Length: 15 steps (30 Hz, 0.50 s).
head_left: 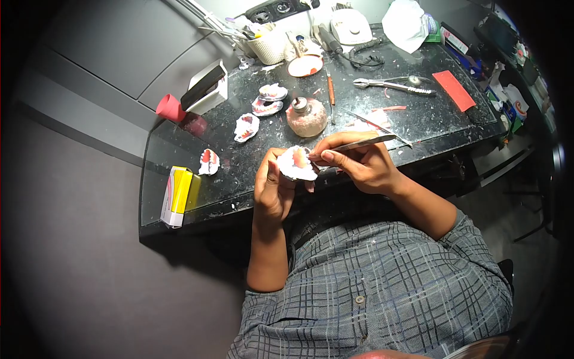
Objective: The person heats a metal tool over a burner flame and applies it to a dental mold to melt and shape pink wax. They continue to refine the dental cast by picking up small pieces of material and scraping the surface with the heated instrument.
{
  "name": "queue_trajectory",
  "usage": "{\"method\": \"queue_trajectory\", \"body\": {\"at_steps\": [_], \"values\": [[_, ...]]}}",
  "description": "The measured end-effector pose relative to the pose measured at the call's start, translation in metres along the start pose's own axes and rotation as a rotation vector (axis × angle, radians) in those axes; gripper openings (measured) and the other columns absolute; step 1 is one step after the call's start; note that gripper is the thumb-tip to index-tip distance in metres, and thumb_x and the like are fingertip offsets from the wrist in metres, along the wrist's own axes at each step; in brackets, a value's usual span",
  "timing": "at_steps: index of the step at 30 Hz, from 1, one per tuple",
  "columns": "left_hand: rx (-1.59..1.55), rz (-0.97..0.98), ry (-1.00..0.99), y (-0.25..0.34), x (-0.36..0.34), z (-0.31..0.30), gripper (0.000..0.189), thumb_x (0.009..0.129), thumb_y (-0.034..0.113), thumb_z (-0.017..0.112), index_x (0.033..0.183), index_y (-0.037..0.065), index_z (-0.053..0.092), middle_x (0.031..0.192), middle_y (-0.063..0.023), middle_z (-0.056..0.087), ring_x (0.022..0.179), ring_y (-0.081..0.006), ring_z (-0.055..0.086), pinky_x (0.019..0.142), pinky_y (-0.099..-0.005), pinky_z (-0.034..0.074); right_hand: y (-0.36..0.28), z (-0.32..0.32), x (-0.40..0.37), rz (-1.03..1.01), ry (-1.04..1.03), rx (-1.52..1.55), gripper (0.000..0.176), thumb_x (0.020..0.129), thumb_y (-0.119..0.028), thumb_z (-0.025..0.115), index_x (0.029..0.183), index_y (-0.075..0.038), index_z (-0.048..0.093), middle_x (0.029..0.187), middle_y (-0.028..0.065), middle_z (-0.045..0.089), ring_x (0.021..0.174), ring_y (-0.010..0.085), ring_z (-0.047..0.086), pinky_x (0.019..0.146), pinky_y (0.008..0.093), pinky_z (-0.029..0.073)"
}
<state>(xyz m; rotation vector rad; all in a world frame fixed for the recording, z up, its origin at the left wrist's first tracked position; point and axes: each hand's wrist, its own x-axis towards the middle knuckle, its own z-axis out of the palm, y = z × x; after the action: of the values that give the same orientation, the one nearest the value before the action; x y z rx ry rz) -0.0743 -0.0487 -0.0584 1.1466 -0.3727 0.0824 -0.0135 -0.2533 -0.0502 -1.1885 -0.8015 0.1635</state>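
Note:
A white dental model point(297, 164) with reddish wax on it is held in my left hand point(273, 186) just past the bench's front edge. My right hand point(365, 163) pinches a slim metal tool point(363, 143), its working end at the model's right side and its flat end pointing right. The fingertips of my right hand are close to the model. Behind the model stands a round burner bottle point(307, 117) with a metal neck. More white models with red wax point(246, 127) sit to the left of the bottle.
On the dark bench point(239, 173) lie a wooden-handled tool point(330, 90), pliers point(394, 85), a red wax sheet point(454, 91) and wax scraps. A yellow box point(177, 197) stands at the left, near a pink cup point(170, 107). A tool holder point(267, 48) stands at the back.

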Motion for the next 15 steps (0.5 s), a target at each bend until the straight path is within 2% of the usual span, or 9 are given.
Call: {"method": "queue_trajectory", "body": {"at_steps": [2, 6, 8, 12, 15], "values": [[-0.051, -0.010, 0.023, 0.0038, -0.0004, 0.0056, 0.051, 0.106, 0.047, 0.043, 0.114, -0.004, 0.048, 0.101, -0.0195, 0.063, 0.081, -0.0248, 0.065, 0.073, -0.0376, 0.055, 0.0020, -0.0005, -0.0001, -0.046, -0.021, 0.021, 0.016, 0.099, -0.003, 0.060, 0.109, 0.008, 0.067, 0.101, 0.0118, 0.072, 0.097, 0.0160, 0.070, 0.089, 0.0297, 0.058], [-0.048, -0.010, 0.006, 0.0016, -0.0007, 0.0020, 0.051, 0.106, 0.046, 0.042, 0.113, -0.003, 0.048, 0.101, -0.0193, 0.063, 0.081, -0.0249, 0.065, 0.074, -0.0382, 0.054, -0.0004, -0.0012, -0.0004, 0.057, -0.027, 0.113, 0.015, 0.099, 0.000, 0.058, 0.110, 0.008, 0.066, 0.107, 0.0133, 0.071, 0.101, 0.0187, 0.069, 0.092, 0.0318, 0.058], [-0.009, 0.003, -0.018, -0.0012, -0.0003, -0.0016, 0.054, 0.105, 0.051, 0.040, 0.114, -0.001, 0.049, 0.102, -0.0231, 0.064, 0.081, -0.0300, 0.067, 0.073, -0.0411, 0.056, -0.0011, 0.0003, 0.0003, 0.090, -0.004, 0.134, 0.015, 0.100, 0.000, 0.058, 0.110, 0.008, 0.065, 0.106, 0.0142, 0.071, 0.102, 0.0198, 0.070, 0.093, 0.0326, 0.058], [-0.011, -0.001, 0.010, 0.0010, -0.0009, 0.0023, 0.053, 0.105, 0.051, 0.040, 0.114, -0.001, 0.049, 0.102, -0.0226, 0.064, 0.081, -0.0301, 0.067, 0.072, -0.0412, 0.056, -0.0015, 0.0004, 0.0001, 0.048, -0.015, 0.140, 0.016, 0.100, -0.002, 0.058, 0.109, 0.009, 0.066, 0.103, 0.0137, 0.072, 0.099, 0.0181, 0.070, 0.092, 0.0315, 0.058], [-0.036, -0.008, 0.026, 0.0038, -0.0005, 0.0066, 0.050, 0.106, 0.046, 0.042, 0.112, -0.003, 0.049, 0.099, -0.0191, 0.063, 0.080, -0.0248, 0.065, 0.074, -0.0379, 0.054, -0.0031, -0.0017, 0.0004, 0.051, -0.040, 0.077, 0.016, 0.100, -0.002, 0.058, 0.109, 0.009, 0.065, 0.103, 0.0143, 0.072, 0.100, 0.0186, 0.070, 0.093, 0.0320, 0.058]]}}
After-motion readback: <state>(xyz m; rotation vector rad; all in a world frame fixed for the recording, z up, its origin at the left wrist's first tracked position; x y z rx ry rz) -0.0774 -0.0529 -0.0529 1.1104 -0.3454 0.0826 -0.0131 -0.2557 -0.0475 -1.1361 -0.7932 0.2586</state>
